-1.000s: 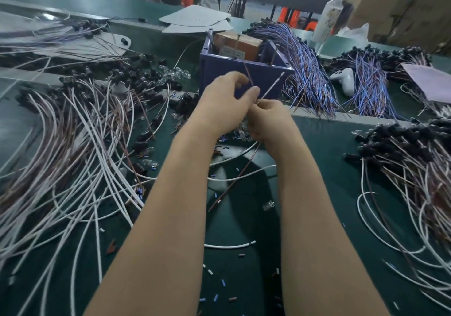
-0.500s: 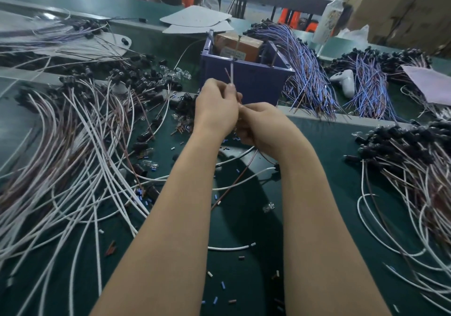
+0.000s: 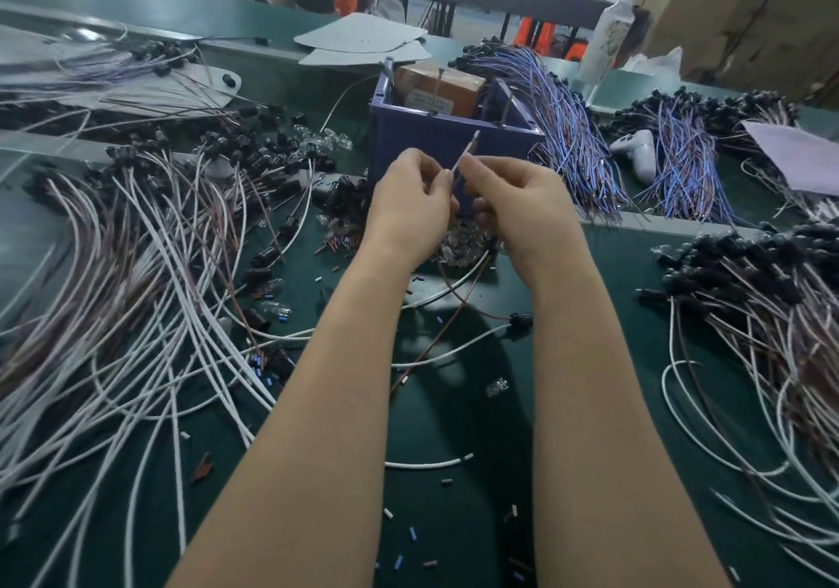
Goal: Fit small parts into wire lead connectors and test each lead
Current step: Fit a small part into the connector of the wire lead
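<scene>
**wirenut:** Which step is the person working on here?

**benchrat:** I'm reading it as fitting, not testing. Both hands are hovering just in front of the purple bin (image 3: 436, 142). The left hand (image 3: 408, 206) is pinching the thin lead (image 3: 467, 154) low down, and the right hand (image 3: 522, 206) is pinching it just above, fingers curled. The lead's tip is poking up between them toward the bin's front wall. The fingers are hiding whether a part is seated yet, so I can't tell.

**wirenut:** And next?

**benchrat:** My guess is a steady pinch and a straight push, then the test. Clear bulbs (image 3: 458, 245) are lying right under the hands, on the bin's near side.

**wirenut:** Room to move?

**benchrat:** Not much sideways. White and brown leads (image 3: 113, 269) are sprawling left of the bin, and black-capped ones (image 3: 772, 306) are crowding its right. The bin wall is sitting close ahead. The open green desk (image 3: 454, 406) is running from the bin's near side back toward the person, so that's probably the safest way to pull out.
</scene>
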`<state>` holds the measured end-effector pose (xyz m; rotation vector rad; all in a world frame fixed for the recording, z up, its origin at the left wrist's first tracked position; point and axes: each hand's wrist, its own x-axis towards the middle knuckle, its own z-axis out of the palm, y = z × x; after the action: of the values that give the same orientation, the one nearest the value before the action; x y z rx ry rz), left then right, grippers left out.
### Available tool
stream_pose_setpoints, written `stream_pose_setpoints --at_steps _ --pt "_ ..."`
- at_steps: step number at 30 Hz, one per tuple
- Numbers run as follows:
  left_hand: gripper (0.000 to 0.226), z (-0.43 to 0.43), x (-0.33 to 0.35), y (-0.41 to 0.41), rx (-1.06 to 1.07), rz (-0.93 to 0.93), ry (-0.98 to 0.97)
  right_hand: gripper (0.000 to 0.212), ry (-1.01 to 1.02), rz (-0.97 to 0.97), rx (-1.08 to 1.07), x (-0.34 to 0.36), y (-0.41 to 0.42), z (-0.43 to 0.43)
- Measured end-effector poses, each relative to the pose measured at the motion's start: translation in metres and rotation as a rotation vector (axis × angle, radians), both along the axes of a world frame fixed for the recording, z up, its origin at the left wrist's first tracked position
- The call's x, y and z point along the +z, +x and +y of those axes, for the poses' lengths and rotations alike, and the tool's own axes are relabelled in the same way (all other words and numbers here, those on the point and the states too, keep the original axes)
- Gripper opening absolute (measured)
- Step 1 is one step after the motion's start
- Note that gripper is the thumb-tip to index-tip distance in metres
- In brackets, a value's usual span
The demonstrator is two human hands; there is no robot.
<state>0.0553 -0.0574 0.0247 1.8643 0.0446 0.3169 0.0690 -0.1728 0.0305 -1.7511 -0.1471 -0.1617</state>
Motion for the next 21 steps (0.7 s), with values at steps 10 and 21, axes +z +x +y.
stream_pose_setpoints --at_steps 10,21 --pt "0.015 0.0 0.004 -0.003 -0.128 -0.039 0.043 0.017 0.236 0.086 -0.042 -0.001 0.001 -0.001" --pt "0.018 0.008 0.008 -0.01 -0.255 0.018 0.178 0.02 0.371 0.056 -0.211 -0.004 0.004 -0.015"
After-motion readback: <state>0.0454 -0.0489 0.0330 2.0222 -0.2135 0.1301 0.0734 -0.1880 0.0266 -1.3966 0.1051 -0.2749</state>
